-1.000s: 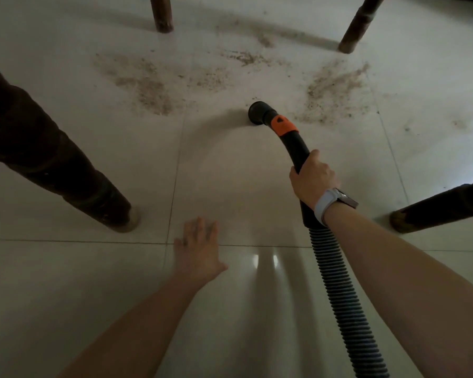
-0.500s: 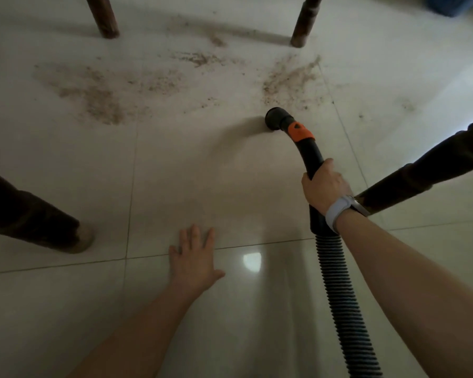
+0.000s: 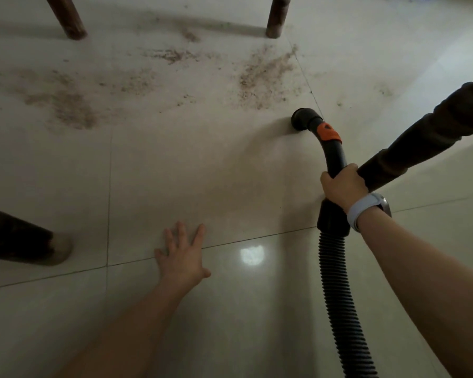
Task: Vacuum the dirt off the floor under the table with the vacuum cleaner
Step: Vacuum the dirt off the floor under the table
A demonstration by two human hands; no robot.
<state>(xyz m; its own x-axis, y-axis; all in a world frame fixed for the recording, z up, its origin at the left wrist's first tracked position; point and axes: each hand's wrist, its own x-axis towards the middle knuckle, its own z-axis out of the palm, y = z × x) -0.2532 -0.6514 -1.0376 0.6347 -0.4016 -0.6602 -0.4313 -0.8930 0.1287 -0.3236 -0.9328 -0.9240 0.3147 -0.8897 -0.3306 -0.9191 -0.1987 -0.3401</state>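
My right hand (image 3: 343, 186) grips the black curved handle of the vacuum hose (image 3: 336, 290), which has an orange collar. Its round black nozzle (image 3: 302, 122) rests on the pale tile floor just below a brown dirt patch (image 3: 262, 77). More dirt (image 3: 69, 107) lies at the left, and a thinner streak (image 3: 172, 54) sits further back. My left hand (image 3: 183, 255) lies flat on the floor with fingers spread, holding nothing.
Dark wooden table legs stand around the dirt: the far left leg (image 3: 66, 17), the far right leg (image 3: 276, 16), the near left leg (image 3: 22, 238) and the near right leg (image 3: 426, 132), which passes right behind my right hand. The ribbed hose trails toward the bottom edge.
The nozzle has slid to the right along the floor, from the middle to below the right dirt patch. The view has also shifted. My left hand stays flat on the tile.
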